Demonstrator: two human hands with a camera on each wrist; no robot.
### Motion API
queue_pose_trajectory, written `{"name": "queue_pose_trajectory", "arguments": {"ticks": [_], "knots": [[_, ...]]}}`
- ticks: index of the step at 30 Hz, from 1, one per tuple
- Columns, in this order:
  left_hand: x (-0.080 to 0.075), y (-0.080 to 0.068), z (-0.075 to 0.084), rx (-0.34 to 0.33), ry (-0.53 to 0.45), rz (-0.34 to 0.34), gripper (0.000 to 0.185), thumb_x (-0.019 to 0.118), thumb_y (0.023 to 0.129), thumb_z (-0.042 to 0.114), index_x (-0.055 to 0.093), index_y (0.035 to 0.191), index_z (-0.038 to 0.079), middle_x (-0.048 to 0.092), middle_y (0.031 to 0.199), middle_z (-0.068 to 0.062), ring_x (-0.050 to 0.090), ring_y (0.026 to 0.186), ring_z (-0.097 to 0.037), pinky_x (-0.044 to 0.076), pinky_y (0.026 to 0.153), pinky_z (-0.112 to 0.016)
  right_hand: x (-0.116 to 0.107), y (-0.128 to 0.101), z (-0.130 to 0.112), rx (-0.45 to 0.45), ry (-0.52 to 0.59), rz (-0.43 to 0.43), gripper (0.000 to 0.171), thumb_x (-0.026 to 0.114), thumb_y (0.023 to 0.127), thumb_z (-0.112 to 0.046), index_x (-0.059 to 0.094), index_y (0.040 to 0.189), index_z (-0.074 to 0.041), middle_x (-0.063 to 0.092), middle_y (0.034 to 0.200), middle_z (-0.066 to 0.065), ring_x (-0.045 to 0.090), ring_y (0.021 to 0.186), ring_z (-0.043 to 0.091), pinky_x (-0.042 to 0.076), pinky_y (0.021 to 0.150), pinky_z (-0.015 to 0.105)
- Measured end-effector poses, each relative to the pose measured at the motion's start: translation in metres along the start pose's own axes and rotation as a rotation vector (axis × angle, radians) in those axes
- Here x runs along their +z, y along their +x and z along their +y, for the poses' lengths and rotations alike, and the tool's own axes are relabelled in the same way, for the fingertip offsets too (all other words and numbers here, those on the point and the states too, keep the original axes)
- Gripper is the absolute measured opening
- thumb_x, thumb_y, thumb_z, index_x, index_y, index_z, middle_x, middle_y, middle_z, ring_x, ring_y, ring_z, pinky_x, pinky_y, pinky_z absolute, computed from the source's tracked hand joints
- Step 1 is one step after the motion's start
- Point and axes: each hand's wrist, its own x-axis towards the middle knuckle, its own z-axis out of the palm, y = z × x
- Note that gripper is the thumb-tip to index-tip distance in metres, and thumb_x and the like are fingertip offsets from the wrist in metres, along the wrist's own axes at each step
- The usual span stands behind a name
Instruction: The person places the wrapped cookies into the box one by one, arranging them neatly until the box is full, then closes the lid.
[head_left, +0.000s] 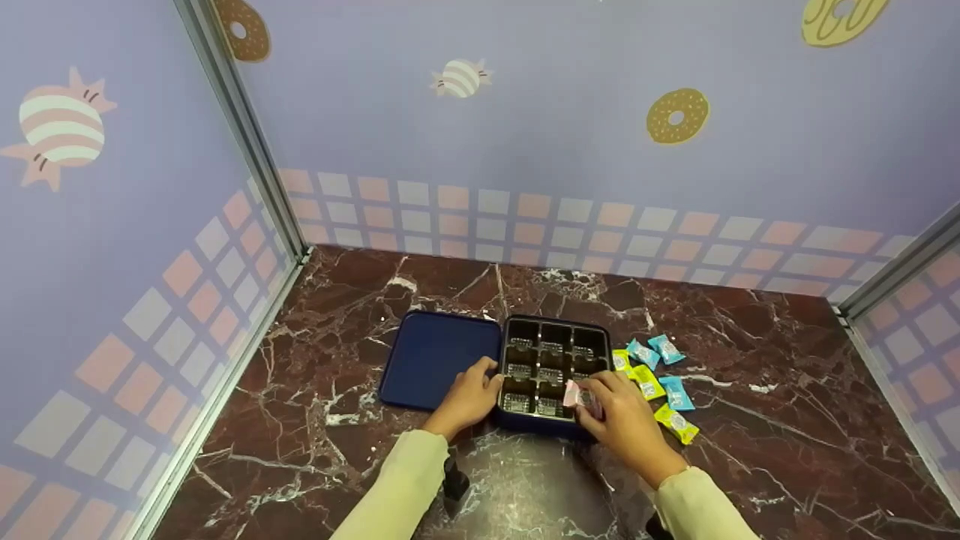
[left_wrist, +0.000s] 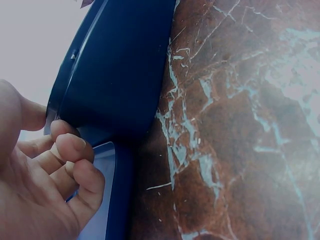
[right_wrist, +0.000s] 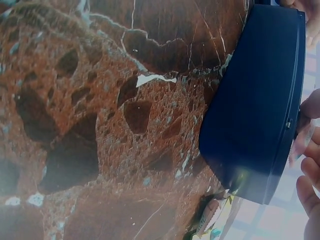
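On marbled tbl (head_left: 322,352) nr lilac wall (head_left: 555,120), R hand (head_left: 624,421) grips pkt (head_left: 572,394), L hand (head_left: 468,394) box (head_left: 536,425).

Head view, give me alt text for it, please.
A right hand holds a pink packet at the near right corner of a nine-compartment box; the left hand is at its left edge. A blue lid lies left, yellow packets and blue packets right, on a dark marbled surface.

Smooth matt lid (head_left: 442,360), glossy tabletop (head_left: 765,442)
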Motion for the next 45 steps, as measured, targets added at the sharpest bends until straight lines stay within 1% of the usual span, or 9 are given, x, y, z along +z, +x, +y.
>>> {"name": "queue_pose_trajectory", "arguments": {"ticks": [3, 6, 9, 14, 23, 30, 33, 38, 45], "knots": [[0.001, 0.001, -0.001, 0.001, 0.002, 0.0, 0.029, 0.051, 0.099, 0.019, 0.055, 0.12, 0.0, 0.053, 0.068, -0.001, 0.047, 0.061, -0.016, 0.039, 0.061, -0.032, 0.001, 0.001, -0.001, -0.005, -0.003, 0.004, 0.026, 0.078, 0.076, -0.02, 0.07, 0.101, -0.013, 0.062, 0.096, -0.003, 0.05, 0.081, 0.014, 0.045, 0.072, 0.036], [0.003, 0.002, -0.002, -0.03, -0.003, -0.005, 0.029, 0.051, 0.099, 0.019, 0.055, 0.122, 0.002, 0.053, 0.069, -0.001, 0.047, 0.062, -0.017, 0.039, 0.062, -0.033, 0.003, 0.002, -0.001, -0.023, -0.006, 0.018, 0.026, 0.079, 0.075, -0.019, 0.07, 0.099, -0.012, 0.062, 0.095, -0.003, 0.05, 0.081, 0.015, 0.045, 0.073, 0.035], [0.003, 0.003, -0.003, -0.04, 0.004, -0.003, 0.029, 0.052, 0.099, 0.02, 0.055, 0.122, 0.002, 0.051, 0.069, 0.0, 0.046, 0.062, -0.017, 0.038, 0.062, -0.032, 0.004, 0.003, -0.002, -0.041, -0.013, 0.024, 0.026, 0.079, 0.074, -0.019, 0.07, 0.098, -0.012, 0.062, 0.095, -0.002, 0.051, 0.081, 0.015, 0.045, 0.074, 0.036], [0.003, 0.002, -0.001, -0.037, -0.004, -0.004, 0.028, 0.052, 0.099, 0.019, 0.055, 0.121, 0.002, 0.047, 0.066, 0.001, 0.045, 0.06, -0.016, 0.037, 0.06, -0.031, 0.006, 0.004, -0.004, -0.054, -0.017, 0.017, 0.026, 0.079, 0.075, -0.02, 0.07, 0.098, -0.013, 0.062, 0.096, -0.003, 0.05, 0.083, 0.015, 0.045, 0.075, 0.036], [0.003, 0.002, -0.001, -0.033, -0.011, 0.001, 0.028, 0.052, 0.099, 0.019, 0.055, 0.121, 0.002, 0.048, 0.067, 0.001, 0.046, 0.061, -0.016, 0.038, 0.06, -0.031, 0.008, 0.005, -0.007, -0.058, -0.037, 0.009, 0.027, 0.08, 0.075, -0.022, 0.07, 0.099, -0.013, 0.062, 0.096, -0.002, 0.05, 0.082, 0.015, 0.045, 0.073, 0.033], [0.002, 0.002, -0.001, -0.022, -0.01, -0.01, 0.028, 0.051, 0.099, 0.018, 0.054, 0.122, 0.002, 0.049, 0.066, 0.002, 0.045, 0.059, -0.015, 0.039, 0.061, -0.031, 0.008, 0.006, -0.01, -0.041, -0.018, -0.019, 0.025, 0.077, 0.079, -0.022, 0.07, 0.101, -0.014, 0.062, 0.099, -0.003, 0.05, 0.084, 0.013, 0.046, 0.073, 0.032], [0.002, 0.002, -0.001, -0.015, -0.009, -0.011, 0.028, 0.051, 0.099, 0.018, 0.054, 0.122, 0.001, 0.049, 0.064, 0.003, 0.045, 0.057, -0.014, 0.038, 0.061, -0.03, 0.01, 0.007, -0.01, -0.053, -0.025, -0.01, 0.025, 0.077, 0.078, -0.021, 0.07, 0.1, -0.014, 0.062, 0.098, -0.003, 0.051, 0.084, 0.014, 0.046, 0.074, 0.033], [0.002, 0.001, -0.001, -0.006, -0.005, 0.006, 0.027, 0.052, 0.098, 0.018, 0.055, 0.12, 0.002, 0.049, 0.064, 0.003, 0.045, 0.058, -0.014, 0.039, 0.06, -0.03, 0.012, 0.007, -0.011, -0.069, -0.028, 0.005, 0.026, 0.078, 0.076, -0.021, 0.07, 0.1, -0.014, 0.063, 0.097, -0.002, 0.053, 0.085, 0.015, 0.047, 0.076, 0.034], [0.002, 0.001, -0.001, -0.013, -0.012, 0.006, 0.027, 0.052, 0.098, 0.019, 0.056, 0.12, 0.002, 0.05, 0.066, 0.002, 0.046, 0.059, -0.014, 0.039, 0.061, -0.031, 0.012, 0.008, -0.013, -0.065, -0.028, -0.004, 0.028, 0.079, 0.076, -0.021, 0.071, 0.101, -0.012, 0.063, 0.098, -0.001, 0.053, 0.087, 0.017, 0.048, 0.076, 0.035]]}}
